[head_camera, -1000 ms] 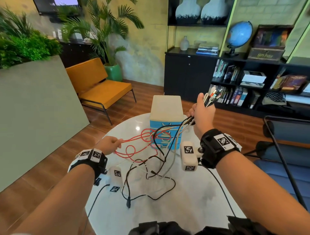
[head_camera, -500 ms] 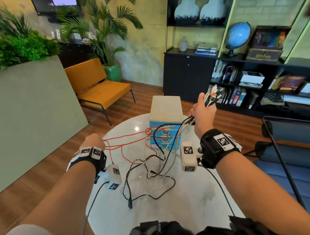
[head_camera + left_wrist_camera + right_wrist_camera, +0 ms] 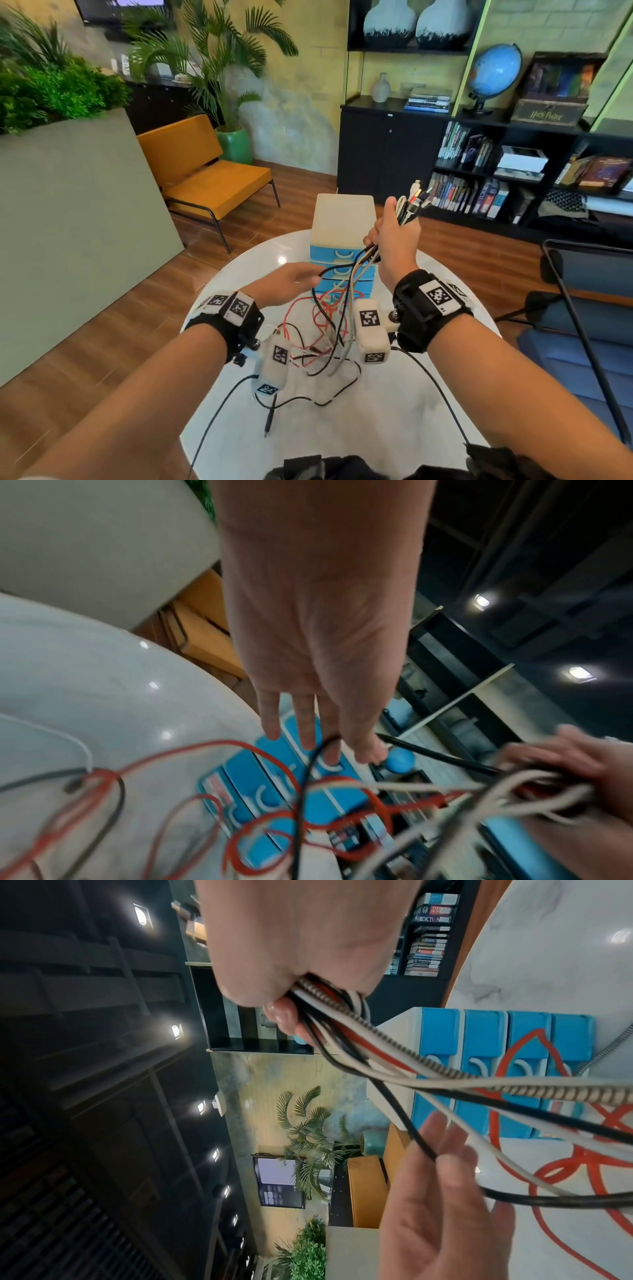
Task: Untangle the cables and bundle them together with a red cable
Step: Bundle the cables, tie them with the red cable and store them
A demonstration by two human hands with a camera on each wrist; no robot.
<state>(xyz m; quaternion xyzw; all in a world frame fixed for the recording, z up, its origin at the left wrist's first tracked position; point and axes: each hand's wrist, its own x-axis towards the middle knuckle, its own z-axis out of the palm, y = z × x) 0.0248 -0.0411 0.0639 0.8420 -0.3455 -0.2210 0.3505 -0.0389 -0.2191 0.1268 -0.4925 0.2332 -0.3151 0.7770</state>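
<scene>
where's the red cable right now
In the head view the red cable lies in loose loops on the white table, in front of the blue drawer box, below the open left hand; one end runs up into the right hand.

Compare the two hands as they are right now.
The right hand is raised and fisted round the bunch of cable ends; the left hand is lower, fingers straight, gripping nothing. The left hand's fingers touch one black cable; the right hand holds many. Both wear black wrist straps.
</scene>
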